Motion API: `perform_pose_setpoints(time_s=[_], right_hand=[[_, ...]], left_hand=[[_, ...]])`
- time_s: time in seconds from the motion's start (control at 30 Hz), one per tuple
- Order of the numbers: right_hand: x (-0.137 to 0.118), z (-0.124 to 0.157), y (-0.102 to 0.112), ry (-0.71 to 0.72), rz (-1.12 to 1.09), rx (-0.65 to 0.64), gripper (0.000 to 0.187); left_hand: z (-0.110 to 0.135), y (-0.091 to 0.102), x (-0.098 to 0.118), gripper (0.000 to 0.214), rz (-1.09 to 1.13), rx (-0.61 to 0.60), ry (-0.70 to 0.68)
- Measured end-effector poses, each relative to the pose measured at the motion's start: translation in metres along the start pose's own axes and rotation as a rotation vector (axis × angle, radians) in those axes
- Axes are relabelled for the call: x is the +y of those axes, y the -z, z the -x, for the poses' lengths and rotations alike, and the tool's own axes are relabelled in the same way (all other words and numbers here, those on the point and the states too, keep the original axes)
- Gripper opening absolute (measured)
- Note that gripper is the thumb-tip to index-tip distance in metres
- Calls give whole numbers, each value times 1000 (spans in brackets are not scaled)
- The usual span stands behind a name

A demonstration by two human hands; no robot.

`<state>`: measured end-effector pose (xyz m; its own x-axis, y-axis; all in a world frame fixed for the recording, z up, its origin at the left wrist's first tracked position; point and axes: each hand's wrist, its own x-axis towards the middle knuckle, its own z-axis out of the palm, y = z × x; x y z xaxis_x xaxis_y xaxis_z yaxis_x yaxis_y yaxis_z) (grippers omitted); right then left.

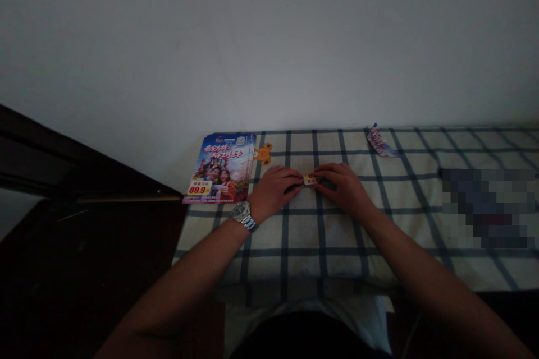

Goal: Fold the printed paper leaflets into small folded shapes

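Between my two hands is a small folded piece of printed paper (311,179), pale with red and yellow print, just over the checked tablecloth (301,230). Its left end is pinched by the fingertips of my left hand (275,190), which wears a metal watch (243,216) at the wrist. The thumb and fingers of my right hand (343,188) close on the right end. Part of the paper is hidden behind the fingertips. Left of my left hand lies a stack of colourful flyers (223,168).
An orange bear-shaped figure (264,154) shows beside the flyers. Near the wall (295,45) lies a folded, printed paper strip (379,143). A blurred dark thing (488,207) is at the right. Dark furniture (63,162) stands left of the table.
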<state>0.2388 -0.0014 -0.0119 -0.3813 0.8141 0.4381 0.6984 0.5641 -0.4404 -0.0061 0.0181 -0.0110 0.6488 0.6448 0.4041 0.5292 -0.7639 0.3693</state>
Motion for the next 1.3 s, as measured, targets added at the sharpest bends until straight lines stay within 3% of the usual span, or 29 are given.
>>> perform_pose_setpoints(time_s=[0.3,0.6,0.9,1.3], right_hand=[[1,1,-4,23,1,-33,17],[3,1,-4,-3,-2,-56,18],[2,-1,4,-117,-30,23,15],[6,-1,6,-216,17,79,9]], left_hand=[[5,3,9,24,-75,-86,57],[6,6,9,26,-55,-84,101],[4,8,6,27,2,-61,110],[7,10,10,33,-93,-110,64]])
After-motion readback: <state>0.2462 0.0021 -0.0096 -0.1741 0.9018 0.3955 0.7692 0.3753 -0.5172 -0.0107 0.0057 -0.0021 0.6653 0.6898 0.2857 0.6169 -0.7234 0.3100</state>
